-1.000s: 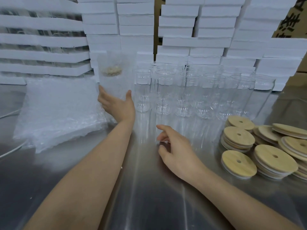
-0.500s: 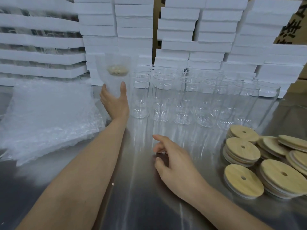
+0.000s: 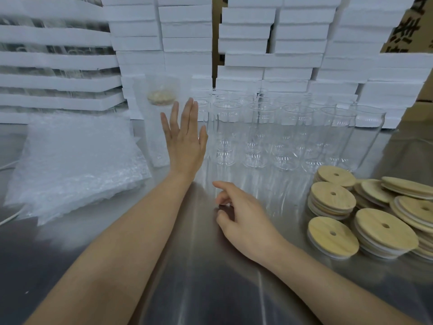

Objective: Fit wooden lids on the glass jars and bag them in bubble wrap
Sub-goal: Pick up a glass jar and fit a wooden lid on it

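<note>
both hands hold nothing. left hand (image 3: 185, 141) is raised with fingers straight and slightly spread, just beside the bagged jar (image 3: 157, 127), which stands upright in its wrap near the far edge of the bench (image 3: 199, 289); whether the two touch cannot be told. right hand (image 3: 243, 214) rests mid-bench, fingers loosely curled. bare glass jars (image 3: 281, 132) stand in rows along the far edge. wooden lids (image 3: 375, 212) sit stacked by the right edge, bubble wrap bags (image 3: 75, 160) piled toward the left edge.
</note>
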A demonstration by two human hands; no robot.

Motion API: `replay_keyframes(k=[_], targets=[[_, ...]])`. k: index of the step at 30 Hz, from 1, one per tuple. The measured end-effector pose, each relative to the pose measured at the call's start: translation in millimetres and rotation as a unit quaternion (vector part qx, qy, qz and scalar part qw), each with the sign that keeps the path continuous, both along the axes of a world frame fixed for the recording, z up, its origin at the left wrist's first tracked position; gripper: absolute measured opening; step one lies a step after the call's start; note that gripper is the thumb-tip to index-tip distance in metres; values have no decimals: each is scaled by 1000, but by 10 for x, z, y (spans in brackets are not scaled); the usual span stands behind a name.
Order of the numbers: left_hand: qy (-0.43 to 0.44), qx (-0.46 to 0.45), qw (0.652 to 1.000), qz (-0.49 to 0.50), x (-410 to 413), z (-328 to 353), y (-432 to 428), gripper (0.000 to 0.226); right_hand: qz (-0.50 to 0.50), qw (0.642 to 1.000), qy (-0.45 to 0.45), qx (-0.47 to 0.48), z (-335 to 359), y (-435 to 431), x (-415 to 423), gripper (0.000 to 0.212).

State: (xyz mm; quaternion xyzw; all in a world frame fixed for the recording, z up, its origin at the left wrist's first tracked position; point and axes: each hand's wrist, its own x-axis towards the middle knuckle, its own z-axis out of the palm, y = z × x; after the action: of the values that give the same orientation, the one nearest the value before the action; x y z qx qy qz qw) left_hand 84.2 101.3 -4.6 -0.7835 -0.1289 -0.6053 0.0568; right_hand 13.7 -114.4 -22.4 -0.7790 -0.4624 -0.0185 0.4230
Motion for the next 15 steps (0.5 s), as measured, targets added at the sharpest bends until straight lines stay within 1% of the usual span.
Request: replay_keyframes(k=[4, 7, 11, 15], targets=[[-36, -5, 999, 3, -5, 1, -52, 45, 6, 1000, -8, -15, -29, 2, 26, 54], [-33, 2, 999, -22, -53, -36, -166, 46, 5, 1000, -6, -21, -35, 2, 47, 56], [-23, 21, 998, -52, -172, -46, -368, 47, -11, 998, 53, 14, 17, -13, 74, 58], [-55, 8, 994, -92, -393, -27, -596, 45, -48, 992, 98, 68, 84, -56, 129, 61]])
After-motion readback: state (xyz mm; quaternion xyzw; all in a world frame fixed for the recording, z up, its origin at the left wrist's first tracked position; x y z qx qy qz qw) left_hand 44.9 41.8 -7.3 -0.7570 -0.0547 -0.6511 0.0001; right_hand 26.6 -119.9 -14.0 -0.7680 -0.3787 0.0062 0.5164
